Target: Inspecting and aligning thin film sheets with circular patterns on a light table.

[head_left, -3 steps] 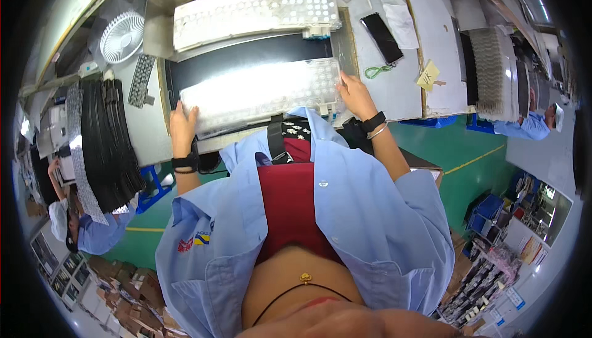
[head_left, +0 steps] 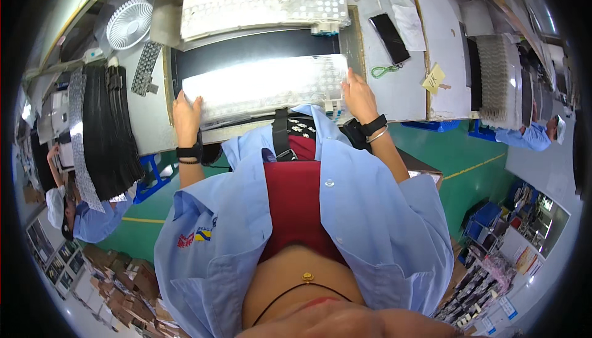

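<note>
A translucent, keyboard-shaped plastic panel (head_left: 265, 94) lies tilted slightly, glaring with white light across its left and middle; rows of small key-like marks show at its right. My left hand (head_left: 187, 118) grips its left end, and the fingers are partly hidden at the edge. At the opposite end my right hand (head_left: 359, 95) holds the right edge, thumb and fingers closed about it. Beyond it, a second panel (head_left: 265, 10) of the same kind, with round marks and a blue-tinged tab, rests in a metal frame (head_left: 169, 14). A dark strip (head_left: 259, 47) runs between the two panels.
To the left stand a white fan (head_left: 128, 24), a dark key-grid strip (head_left: 145, 68) and a hanging stack of black sheets (head_left: 108, 131). On the right are a phone (head_left: 390, 39), a green cord (head_left: 385, 71), a yellow note (head_left: 434, 79) and stacked grey sheets (head_left: 496, 79). Co-workers sit at both sides.
The bench and its things sit slightly further right in the picture. Both hands keep their hold on the near panel, which has shifted a little upward in view.
</note>
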{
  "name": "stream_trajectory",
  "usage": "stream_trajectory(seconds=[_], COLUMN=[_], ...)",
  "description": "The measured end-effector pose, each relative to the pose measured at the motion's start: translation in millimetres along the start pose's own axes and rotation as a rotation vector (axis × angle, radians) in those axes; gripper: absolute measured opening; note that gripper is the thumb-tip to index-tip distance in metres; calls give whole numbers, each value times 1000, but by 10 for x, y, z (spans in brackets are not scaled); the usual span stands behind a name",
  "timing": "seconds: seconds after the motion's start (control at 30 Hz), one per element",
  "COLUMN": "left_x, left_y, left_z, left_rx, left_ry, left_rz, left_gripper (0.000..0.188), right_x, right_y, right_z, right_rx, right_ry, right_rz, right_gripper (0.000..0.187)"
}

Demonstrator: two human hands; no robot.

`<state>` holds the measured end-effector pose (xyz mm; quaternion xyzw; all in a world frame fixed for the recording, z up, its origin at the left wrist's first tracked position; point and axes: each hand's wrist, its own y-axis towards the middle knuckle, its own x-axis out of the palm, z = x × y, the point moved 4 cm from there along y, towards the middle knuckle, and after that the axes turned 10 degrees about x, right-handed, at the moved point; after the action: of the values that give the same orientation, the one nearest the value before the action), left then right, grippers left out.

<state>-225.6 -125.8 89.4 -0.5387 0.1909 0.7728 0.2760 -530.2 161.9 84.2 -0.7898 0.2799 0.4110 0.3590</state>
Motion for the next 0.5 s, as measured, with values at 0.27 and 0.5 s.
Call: stream_trajectory(seconds=[0.27,0.5], left_x=[-46,-572], left_y=[28,244], left_z=[-50,-382], left_rx=[-75,-15], left_ry=[-251,-680], left_rz=[112,354], left_gripper=[22,19], right_x=[-192,-567], right_y=[-4,24], right_z=[-24,-252], right_rx=[0,-105], right_ry=[475,986], right_rz=[81,-66], right_gripper=[30,32])
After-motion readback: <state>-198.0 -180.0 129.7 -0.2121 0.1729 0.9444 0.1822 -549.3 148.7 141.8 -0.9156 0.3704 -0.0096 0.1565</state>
